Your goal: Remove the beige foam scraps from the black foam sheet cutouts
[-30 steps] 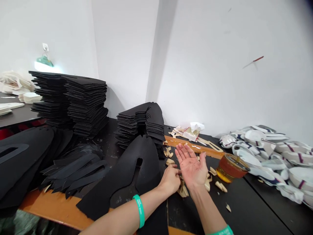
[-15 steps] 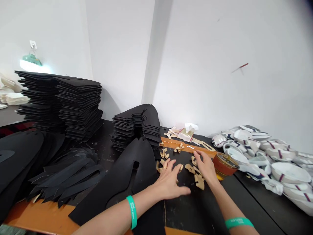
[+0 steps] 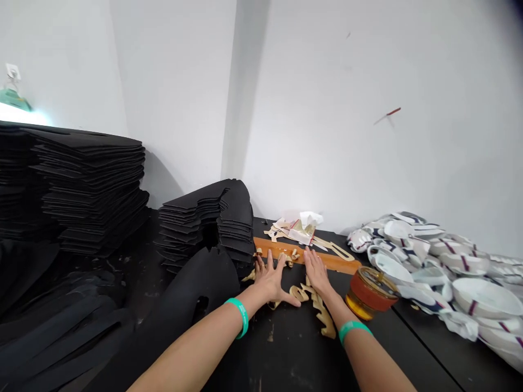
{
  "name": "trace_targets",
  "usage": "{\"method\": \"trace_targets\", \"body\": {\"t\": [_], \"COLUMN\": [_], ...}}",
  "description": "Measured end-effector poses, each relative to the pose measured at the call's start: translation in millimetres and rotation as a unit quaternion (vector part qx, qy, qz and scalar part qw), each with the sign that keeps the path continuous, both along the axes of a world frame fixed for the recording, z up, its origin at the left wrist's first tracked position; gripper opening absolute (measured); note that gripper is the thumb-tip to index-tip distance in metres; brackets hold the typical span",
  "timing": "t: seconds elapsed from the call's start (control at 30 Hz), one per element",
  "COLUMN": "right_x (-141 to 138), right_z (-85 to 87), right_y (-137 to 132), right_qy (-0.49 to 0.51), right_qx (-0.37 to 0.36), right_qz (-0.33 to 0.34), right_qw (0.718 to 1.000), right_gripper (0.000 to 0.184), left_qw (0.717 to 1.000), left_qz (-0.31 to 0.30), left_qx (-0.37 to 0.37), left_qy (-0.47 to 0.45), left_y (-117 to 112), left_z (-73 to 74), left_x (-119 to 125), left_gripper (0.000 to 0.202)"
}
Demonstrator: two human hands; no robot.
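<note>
Small curled tan pieces (image 3: 299, 294) lie scattered on the black tabletop between and under my hands. My left hand (image 3: 269, 282) has its fingers spread over some of them, thumb out to the right, and part of the pieces below is hidden. Beyond the others, my right hand (image 3: 316, 270) reaches out with stretched fingers beside a tan strip (image 3: 324, 317) with a notched edge. Neither hand grips anything that I can see. A jar of amber liquid (image 3: 371, 293) with an orange-brown band stands just right of my right wrist.
Black cut sheets are stacked at the left (image 3: 93, 185) and centre (image 3: 237, 212). One large black piece (image 3: 196, 288) lies near my left forearm. Behind my hands are an orange strip (image 3: 335, 262) and a tissue box (image 3: 303, 233). White shoe uppers (image 3: 486, 294) are heaped at the right.
The view has swung to the right. Both hands have moved farther out over the table and closer together, and the tan pieces have shifted about beneath them.
</note>
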State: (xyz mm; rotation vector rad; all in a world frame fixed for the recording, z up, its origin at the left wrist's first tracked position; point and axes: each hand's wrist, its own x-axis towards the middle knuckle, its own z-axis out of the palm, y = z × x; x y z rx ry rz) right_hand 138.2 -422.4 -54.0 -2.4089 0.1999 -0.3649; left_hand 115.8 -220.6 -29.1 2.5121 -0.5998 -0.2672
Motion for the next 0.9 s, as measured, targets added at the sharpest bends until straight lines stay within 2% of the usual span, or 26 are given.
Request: {"method": "trace_targets", "body": {"t": [0.1,0.23,0.3,0.37,0.43,0.5,0.53,0.63,0.7,0.8,0.9], "right_x": [9,-13,-35,-62,-90,-116,-127,-154,-171,-210,-270], "right_z": [9.8,24.6,25.8,19.9,9.1,-2.1,-6.5,-13.9,-17.6,-25.2,-27.3], "right_y": [10,10,2,-6,-8,1,9,36,44,20,-38], "right_qy": [0.02,0.039,0.046,0.049,0.039,0.014,0.002,-0.024,-0.046,-0.104,-0.164], "right_qx": [0.016,0.035,0.035,0.022,-0.012,-0.053,-0.062,-0.024,0.013,0.008,-0.058], "right_qz": [0.102,0.227,0.263,0.293,0.311,0.299,0.283,0.224,0.188,0.137,0.093], "right_qw": [0.994,0.972,0.963,0.954,0.949,0.953,0.957,0.974,0.981,0.985,0.98], "right_gripper": [0.068,0.068,0.063,0.062,0.074,0.092,0.094,0.073,0.061,0.053,0.051], "left_qw": [1.0,0.999,0.998,0.995,0.99,0.983,0.978,0.957,0.936,0.898,0.85], "left_qz": [0.022,0.021,-0.007,-0.03,-0.026,0.002,0.02,0.08,0.122,0.16,0.138], "left_qx": [-0.013,-0.029,-0.053,-0.09,-0.133,-0.18,-0.205,-0.28,-0.327,-0.386,-0.446], "left_qy": [0.004,0.0,-0.011,-0.026,-0.04,-0.046,-0.044,-0.007,0.044,0.136,0.242], "left_y": [0,4,6,6,4,-2,-6,-25,-44,-83,-131], "left_z": [3.6,7.7,6.9,4.0,-0.4,-4.8,-6.6,-9.9,-11.0,-11.0,-5.7], "left_x": [18,34,29,15,-7,-31,-42,-67,-83,-121,-183], "left_gripper": [0.145,0.126,0.102,0.065,0.038,0.036,0.038,0.037,0.036,0.036,0.034]}}
